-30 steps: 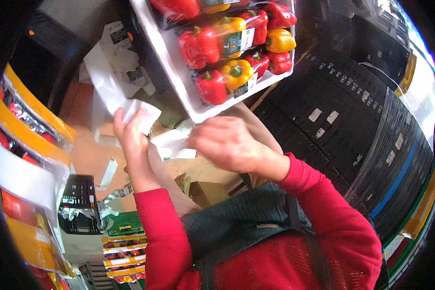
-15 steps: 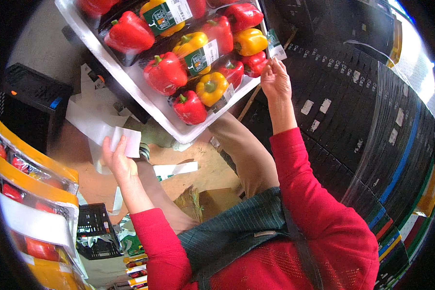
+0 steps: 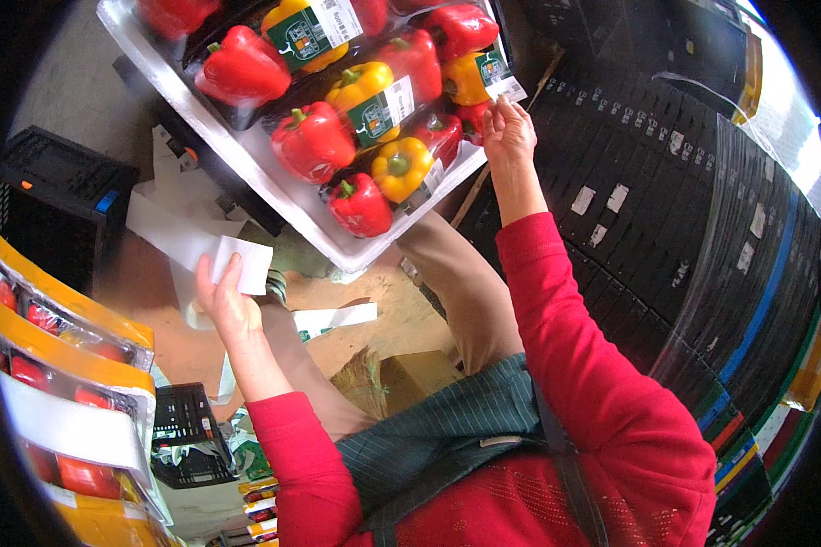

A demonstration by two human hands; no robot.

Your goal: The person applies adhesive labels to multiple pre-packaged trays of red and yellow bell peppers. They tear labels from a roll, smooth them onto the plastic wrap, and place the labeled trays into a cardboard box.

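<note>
A white foam tray [image 3: 328, 248] of wrapped red and yellow bell peppers lies tilted before me. My right hand [image 3: 511, 135] is at the tray's right edge, thumb and fingers pinching the lower edge of a green-and-white label [image 3: 500, 77]. That label lies over a yellow pepper [image 3: 465, 80] in the right-hand pack. Other packs, with red peppers [image 3: 312, 143] and yellow peppers [image 3: 401, 170], carry similar labels [image 3: 385, 111]. Left of the tray, my left hand [image 3: 230, 301] grips a folded white paper strip [image 3: 243, 264] that trails away to the left.
Stacked black crates [image 3: 629, 210] fill the right side. At lower left stand orange-edged trays [image 3: 73, 337] of wrapped peppers. A black crate [image 3: 188, 428] holds paper scraps. Another dark crate [image 3: 64, 210] sits at the left. Loose white paper [image 3: 337, 317] lies on the floor.
My right hand has moved left and slightly up, bringing the label from beyond the tray's edge onto the yellow pepper's pack. My left hand and its paper strip stay nearly in place.
</note>
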